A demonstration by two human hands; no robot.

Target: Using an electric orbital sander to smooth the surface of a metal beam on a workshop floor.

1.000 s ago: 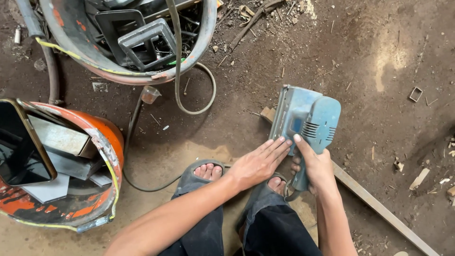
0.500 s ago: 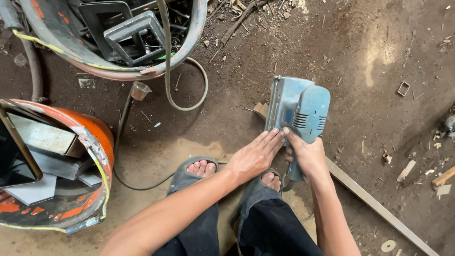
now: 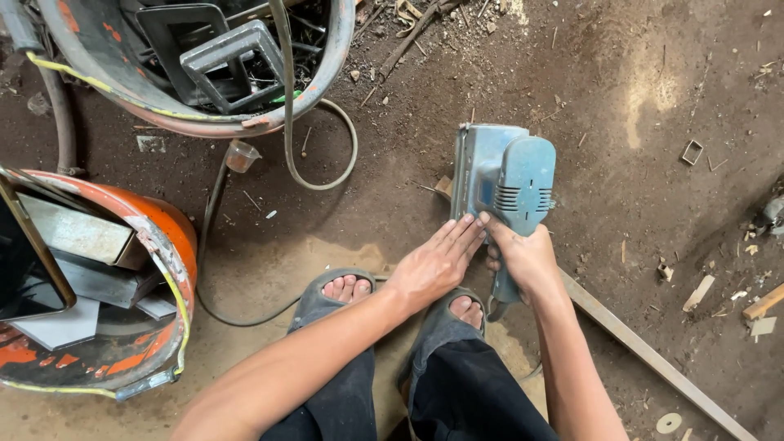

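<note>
A blue power saw rests on the dirt floor over a long metal bar. My right hand grips the saw's handle from behind. Flat, with fingers straight and together, my left hand presses down next to the saw's base, its fingertips touching the tool. Both my feet in grey sandals are planted just under the hands. The bar's near end is hidden beneath the saw and my hands.
An orange drum with metal offcuts stands at the left. A second drum of scrap frames is at the top. A black cable loops across the floor. Small metal and wood scraps lie scattered at the right.
The view has shifted slightly; the saw and both hands stay in the same grip. My left hand has flattened closer against the saw's base.
</note>
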